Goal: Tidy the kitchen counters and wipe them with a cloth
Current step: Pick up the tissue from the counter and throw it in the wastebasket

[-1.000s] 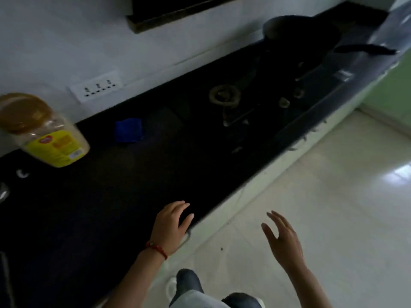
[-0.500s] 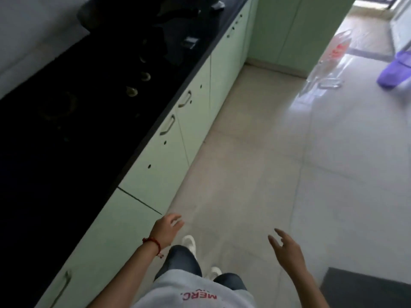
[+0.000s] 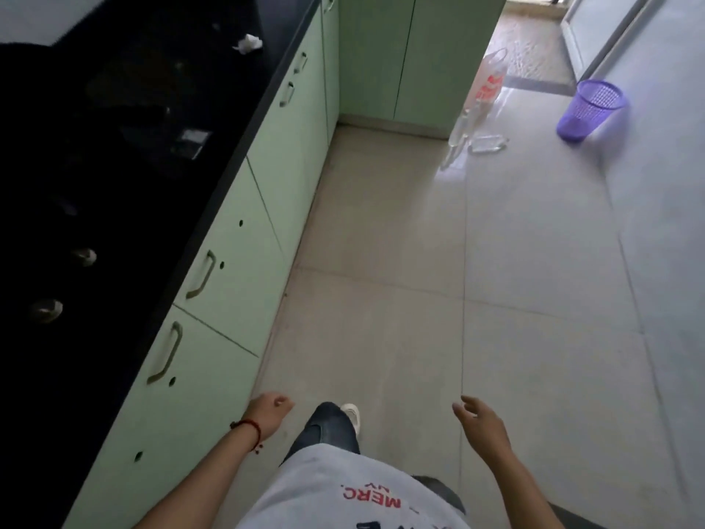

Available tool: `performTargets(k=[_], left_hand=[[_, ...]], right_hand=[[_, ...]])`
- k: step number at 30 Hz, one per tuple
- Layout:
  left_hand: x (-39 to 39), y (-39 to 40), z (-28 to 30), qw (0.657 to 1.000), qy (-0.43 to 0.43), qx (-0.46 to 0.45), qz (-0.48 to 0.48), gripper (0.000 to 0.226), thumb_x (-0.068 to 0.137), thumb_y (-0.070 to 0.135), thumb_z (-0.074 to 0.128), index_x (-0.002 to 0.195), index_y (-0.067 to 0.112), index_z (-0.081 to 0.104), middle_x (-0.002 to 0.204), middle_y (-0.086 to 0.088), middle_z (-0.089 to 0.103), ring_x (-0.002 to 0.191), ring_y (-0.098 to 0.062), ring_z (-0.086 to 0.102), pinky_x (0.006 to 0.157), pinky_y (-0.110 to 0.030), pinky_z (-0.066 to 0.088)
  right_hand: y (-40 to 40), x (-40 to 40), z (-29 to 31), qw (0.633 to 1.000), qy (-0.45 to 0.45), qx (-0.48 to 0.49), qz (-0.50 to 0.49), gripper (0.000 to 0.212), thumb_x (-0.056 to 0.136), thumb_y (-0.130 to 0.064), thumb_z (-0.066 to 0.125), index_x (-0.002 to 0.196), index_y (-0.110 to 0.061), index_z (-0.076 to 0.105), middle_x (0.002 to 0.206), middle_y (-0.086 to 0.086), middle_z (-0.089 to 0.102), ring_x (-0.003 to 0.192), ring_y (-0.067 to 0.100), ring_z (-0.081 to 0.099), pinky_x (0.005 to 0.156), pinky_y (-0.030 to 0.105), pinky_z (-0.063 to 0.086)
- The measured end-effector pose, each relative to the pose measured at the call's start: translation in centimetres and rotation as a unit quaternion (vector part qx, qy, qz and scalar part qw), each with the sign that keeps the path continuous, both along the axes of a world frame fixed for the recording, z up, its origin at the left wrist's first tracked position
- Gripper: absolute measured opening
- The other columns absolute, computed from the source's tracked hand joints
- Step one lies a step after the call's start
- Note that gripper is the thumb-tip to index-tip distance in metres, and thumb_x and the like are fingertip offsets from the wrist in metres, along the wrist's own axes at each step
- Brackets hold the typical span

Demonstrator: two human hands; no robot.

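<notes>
Both hands hang empty: the left hand loosely curled, the right hand slack; the crumpled tissue lies far ahead-left on the dark surface, nearer the left.

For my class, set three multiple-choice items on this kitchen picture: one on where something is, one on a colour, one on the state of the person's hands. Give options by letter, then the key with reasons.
1. Where does the crumpled white tissue lie?
A. on the black stone counter, at its far end
B. on the floor tiles
C. inside the basket

2. What colour is the plastic mesh wastebasket on the floor?
A. green
B. purple
C. red

3. What are the person's two hands doing?
A. both grip a cloth
B. one pulls a drawer handle
C. both hold nothing

Key:
1 A: the crumpled white tissue sits on the black stone counter, near its far edge.
2 B: the plastic mesh wastebasket is plainly purple.
3 C: the left hand and the right hand hang over the floor, touching nothing.
</notes>
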State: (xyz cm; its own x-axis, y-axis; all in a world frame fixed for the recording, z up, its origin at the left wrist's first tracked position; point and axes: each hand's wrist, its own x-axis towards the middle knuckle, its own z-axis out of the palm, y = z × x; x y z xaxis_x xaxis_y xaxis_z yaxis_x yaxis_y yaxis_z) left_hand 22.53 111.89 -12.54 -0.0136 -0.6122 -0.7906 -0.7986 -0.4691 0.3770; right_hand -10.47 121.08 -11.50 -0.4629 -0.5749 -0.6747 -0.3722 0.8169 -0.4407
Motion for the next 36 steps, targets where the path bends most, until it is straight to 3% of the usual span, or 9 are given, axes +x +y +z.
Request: performTargets(k=[3, 7, 12, 17, 22, 28, 31, 36], left_hand=[[-4.2, -7.9, 0.9, 0.999, 0.022, -0.022, -0.017, 0.029, 0.089, 0.026, 0.052, 0.108, 0.006, 0.064, 0.113, -0.01, 0.065, 0.108, -0.025, 0.058, 0.089, -0.027, 0.044], [-9.5, -17.6, 2.2, 0.997, 0.043, -0.056, -0.038, 0.037, 0.09, 0.031, 0.05, 0.117, 0.007, 0.059, 0.123, -0.013, 0.062, 0.114, -0.025, 0.057, 0.095, -0.029, 0.043], [-13.6, -27.1, 1.6, 0.994, 0.043, -0.096, -0.02, 0.035, 0.09, 0.03, 0.05, 0.114, 0.006, 0.06, 0.12, -0.014, 0.063, 0.112, -0.025, 0.058, 0.092, -0.028, 0.043], [-14.9, -32.1, 0.6, 0.995, 0.024, -0.074, 0.063, 0.032, 0.09, 0.028, 0.051, 0.11, 0.005, 0.062, 0.117, -0.015, 0.065, 0.108, -0.026, 0.059, 0.091, -0.029, 0.043], [-16.1, -35.8, 0.1, 0.984, 0.0, -0.075, 0.161, 0.025, 0.088, 0.021, 0.055, 0.101, 0.003, 0.067, 0.108, -0.017, 0.068, 0.101, -0.026, 0.061, 0.075, -0.024, 0.038], [-17.2, -42.2, -0.1, 0.964, 0.003, -0.085, 0.251, 0.026, 0.088, 0.019, 0.055, 0.105, 0.002, 0.065, 0.111, -0.016, 0.067, 0.104, -0.027, 0.06, 0.081, -0.025, 0.04], [-17.3, -47.0, -0.9, 0.961, 0.014, -0.086, 0.261, 0.026, 0.088, 0.019, 0.055, 0.105, 0.001, 0.065, 0.111, -0.017, 0.067, 0.105, -0.027, 0.06, 0.08, -0.023, 0.038], [-17.1, -57.5, -1.0, 0.962, 0.03, -0.088, 0.257, 0.027, 0.089, 0.02, 0.054, 0.107, 0.002, 0.064, 0.115, -0.016, 0.066, 0.107, -0.026, 0.059, 0.083, -0.024, 0.041]], right_hand=[[-4.5, -2.7, -0.1, 1.0, -0.006, 0.007, -0.026, 0.042, 0.091, -0.025, 0.053, 0.128, -0.006, 0.049, 0.131, 0.017, 0.055, 0.12, 0.031, 0.052, 0.098, 0.035, 0.039], [-9.9, -6.1, -0.7, 0.999, -0.004, 0.015, -0.045, 0.042, 0.091, -0.025, 0.053, 0.127, -0.006, 0.05, 0.13, 0.017, 0.056, 0.12, 0.031, 0.051, 0.099, 0.035, 0.039], [-18.6, -10.5, -2.3, 0.999, -0.015, 0.032, -0.023, 0.042, 0.091, -0.025, 0.052, 0.127, -0.005, 0.05, 0.13, 0.017, 0.056, 0.12, 0.03, 0.051, 0.099, 0.036, 0.039], [-30.4, -14.7, -2.3, 0.998, -0.028, 0.039, 0.037, 0.041, 0.091, -0.025, 0.051, 0.128, -0.007, 0.049, 0.131, 0.015, 0.056, 0.121, 0.028, 0.051, 0.099, 0.034, 0.039], [-43.6, -17.4, -0.5, 0.993, -0.03, 0.016, 0.11, 0.042, 0.091, -0.026, 0.051, 0.128, -0.007, 0.049, 0.131, 0.015, 0.056, 0.121, 0.028, 0.051, 0.098, 0.034, 0.039], [-57.1, -16.9, 0.3, 0.983, -0.02, -0.013, 0.184, 0.041, 0.091, -0.029, 0.051, 0.128, -0.01, 0.049, 0.13, 0.013, 0.057, 0.117, 0.027, 0.054, 0.094, 0.031, 0.041], [-62.5, -16.0, -0.7, 0.977, -0.025, -0.003, 0.21, 0.041, 0.092, -0.027, 0.05, 0.129, -0.009, 0.049, 0.13, 0.013, 0.056, 0.118, 0.026, 0.054, 0.083, 0.025, 0.037], [-70.0, -14.9, -1.9, 0.976, -0.028, 0.017, 0.214, 0.041, 0.093, -0.025, 0.049, 0.129, -0.006, 0.048, 0.132, 0.015, 0.054, 0.12, 0.028, 0.052, 0.085, 0.025, 0.037]])
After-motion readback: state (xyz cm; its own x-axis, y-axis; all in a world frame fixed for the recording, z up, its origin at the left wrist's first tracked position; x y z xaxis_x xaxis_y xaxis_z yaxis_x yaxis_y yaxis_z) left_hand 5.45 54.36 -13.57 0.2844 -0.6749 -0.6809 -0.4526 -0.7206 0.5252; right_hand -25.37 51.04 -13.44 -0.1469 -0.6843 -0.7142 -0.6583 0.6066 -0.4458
